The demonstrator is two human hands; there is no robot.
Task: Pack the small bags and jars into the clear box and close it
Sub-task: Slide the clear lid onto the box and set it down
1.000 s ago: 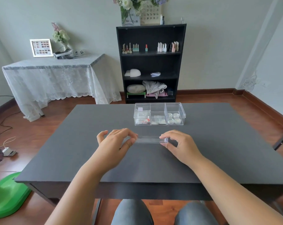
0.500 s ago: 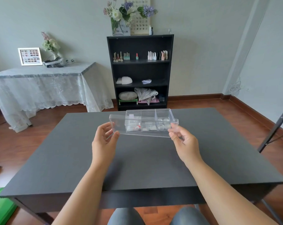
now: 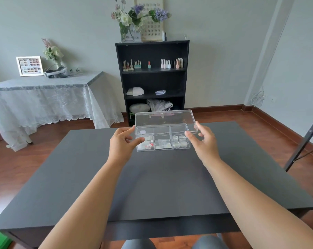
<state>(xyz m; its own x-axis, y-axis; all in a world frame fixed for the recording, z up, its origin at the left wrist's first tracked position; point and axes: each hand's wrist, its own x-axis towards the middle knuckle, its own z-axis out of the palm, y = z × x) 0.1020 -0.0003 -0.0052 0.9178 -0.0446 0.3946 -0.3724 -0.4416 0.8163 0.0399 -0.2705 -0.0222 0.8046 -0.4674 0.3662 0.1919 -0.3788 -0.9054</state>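
Observation:
A clear box [image 3: 172,149] with three compartments sits on the dark table [image 3: 163,184], toward its far side. Small bags lie in its left and middle compartments, and small round jars [image 3: 179,141] fill the right one. The clear lid [image 3: 164,119] hovers just above the box, tilted with its far edge higher. My left hand [image 3: 122,145] pinches the lid's left end. My right hand [image 3: 204,141] holds its right end between thumb and fingers.
A black bookshelf [image 3: 153,81] with nail polish bottles stands against the far wall, flowers on top. A lace-covered side table [image 3: 44,97] is at the left. A dark frame [image 3: 306,142] leans at the right edge. Wooden floor surrounds the table.
Both hands lifted the lid off the table near me and carried it away from me, up over the box.

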